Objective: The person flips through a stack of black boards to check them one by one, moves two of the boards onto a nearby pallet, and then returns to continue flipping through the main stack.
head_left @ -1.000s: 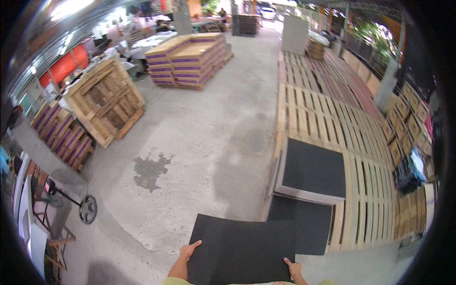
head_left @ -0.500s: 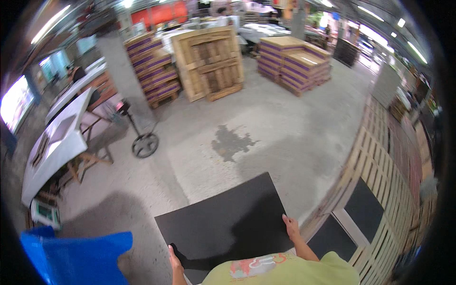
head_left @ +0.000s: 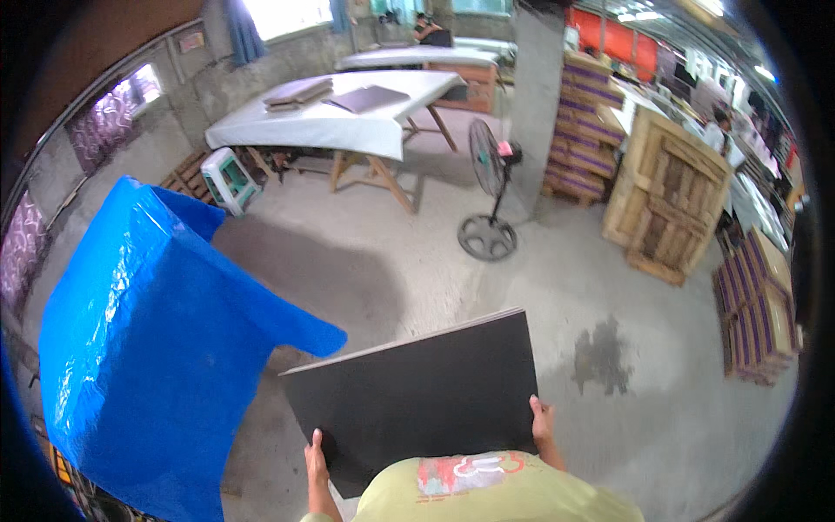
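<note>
A large black rectangular board (head_left: 426, 383) is held out in front of me, tilted, with pale layered edges along its far side, so it may be a stack of sheets. My left hand (head_left: 317, 454) grips its near left edge, thumb lying on the black face. On the right edge, my right hand (head_left: 543, 418) holds it the same way, thumb on top and fingers underneath, hidden. My shirt covers part of the near edge.
A blue tarp-covered pile (head_left: 165, 348) stands close on the left. Ahead are a white-covered table (head_left: 304, 117), a green and white stool (head_left: 230, 180), a standing fan (head_left: 489, 200), a concrete pillar (head_left: 532, 104), an upright wooden pallet (head_left: 668, 196) and stacked purple-banded boxes (head_left: 755, 304).
My view has swung left, bringing the blue tarp, table and fan further into sight. The slatted pallets on the right have left the picture. Both hands still hold the black board.
</note>
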`<state>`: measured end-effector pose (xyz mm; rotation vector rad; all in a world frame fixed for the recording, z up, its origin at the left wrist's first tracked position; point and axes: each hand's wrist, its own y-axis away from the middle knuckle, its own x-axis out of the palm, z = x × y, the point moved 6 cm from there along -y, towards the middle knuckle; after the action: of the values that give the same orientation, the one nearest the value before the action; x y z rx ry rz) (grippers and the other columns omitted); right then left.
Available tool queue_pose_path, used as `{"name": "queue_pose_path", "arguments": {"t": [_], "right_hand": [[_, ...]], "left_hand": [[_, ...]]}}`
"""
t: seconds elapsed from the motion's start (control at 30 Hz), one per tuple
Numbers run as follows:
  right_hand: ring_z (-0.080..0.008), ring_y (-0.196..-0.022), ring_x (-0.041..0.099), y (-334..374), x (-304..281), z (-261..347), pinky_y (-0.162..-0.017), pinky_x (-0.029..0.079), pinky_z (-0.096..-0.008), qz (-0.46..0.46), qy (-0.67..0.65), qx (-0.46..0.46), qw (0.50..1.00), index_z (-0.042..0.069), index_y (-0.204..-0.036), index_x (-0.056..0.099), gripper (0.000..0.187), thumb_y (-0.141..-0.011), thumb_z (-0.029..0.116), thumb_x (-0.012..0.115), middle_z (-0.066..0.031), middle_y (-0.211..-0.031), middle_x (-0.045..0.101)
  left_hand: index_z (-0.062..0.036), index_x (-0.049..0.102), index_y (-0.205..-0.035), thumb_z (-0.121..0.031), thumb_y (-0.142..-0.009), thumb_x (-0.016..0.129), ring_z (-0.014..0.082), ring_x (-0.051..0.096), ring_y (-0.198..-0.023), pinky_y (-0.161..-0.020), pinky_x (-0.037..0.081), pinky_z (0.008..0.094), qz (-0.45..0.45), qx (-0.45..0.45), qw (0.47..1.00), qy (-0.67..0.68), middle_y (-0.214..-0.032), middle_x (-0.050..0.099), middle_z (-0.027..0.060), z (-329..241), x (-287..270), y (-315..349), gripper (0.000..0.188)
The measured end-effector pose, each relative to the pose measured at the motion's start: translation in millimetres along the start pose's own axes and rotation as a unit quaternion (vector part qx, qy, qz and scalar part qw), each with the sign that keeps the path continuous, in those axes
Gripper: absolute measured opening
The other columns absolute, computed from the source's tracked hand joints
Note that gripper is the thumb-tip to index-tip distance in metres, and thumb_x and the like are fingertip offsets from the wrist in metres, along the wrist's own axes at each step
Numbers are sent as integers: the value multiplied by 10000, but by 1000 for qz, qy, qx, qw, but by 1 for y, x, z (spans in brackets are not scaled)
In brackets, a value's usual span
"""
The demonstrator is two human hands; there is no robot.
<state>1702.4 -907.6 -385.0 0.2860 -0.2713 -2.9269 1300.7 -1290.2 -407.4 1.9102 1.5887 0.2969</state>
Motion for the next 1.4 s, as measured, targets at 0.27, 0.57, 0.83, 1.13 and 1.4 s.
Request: {"name": "queue_pose_path", "arguments": {"t": [0.27, 0.57, 0.83, 1.13, 1.4], "right_hand": [[-179, -802, 573, -192, 121, 70, -755, 454, -315, 88, -49, 23, 995, -141, -932, 605, 547, -861, 397, 537, -147, -868, 644], [-233, -1017, 524, -338, 276, 108, -919, 380, -338, 92, -183, 83, 975, -101, -1096, 536, 617, -883, 472, 455, -156, -1073, 584], [-249, -1087, 470, -430, 443, 199, -936, 357, -367, 67, -256, -17, 964, -74, -1111, 517, 628, -875, 504, 442, -153, -1150, 530], [-255, -1094, 459, -572, 579, 189, -933, 357, -382, -33, -338, -26, 940, -60, -1137, 499, 625, -871, 503, 447, -145, -1180, 506], [-234, -1097, 427, -781, 783, 338, -942, 333, -386, 39, -389, -222, 893, -22, -1150, 470, 580, -870, 485, 454, -92, -1152, 488]], "left_hand": [[125, 399, -1257, -614, -768, 542, 297, 407, -1198, -1014, 290, 384, 9, 134, 987, 90, -1286, 441, 208, -147, 78, -48, 898], [85, 519, -1157, -610, -743, 585, 210, 504, -987, -903, 363, 349, 9, 189, 980, 58, -1071, 576, 120, -291, 174, -232, 812], [41, 573, -1109, -705, -736, 471, 193, 549, -916, -834, 410, 335, 118, 269, 950, 107, -1004, 623, 95, -517, 221, -403, 840], [30, 619, -905, -724, -697, 461, 151, 533, -712, -651, 419, 317, 49, 330, 934, 130, -780, 611, 38, -650, 260, -569, 798], [-79, 463, -1232, -633, -763, 426, 259, 466, -1081, -929, 366, 427, 115, 398, 847, 333, -1181, 515, 84, -838, 311, -736, 727]]}}
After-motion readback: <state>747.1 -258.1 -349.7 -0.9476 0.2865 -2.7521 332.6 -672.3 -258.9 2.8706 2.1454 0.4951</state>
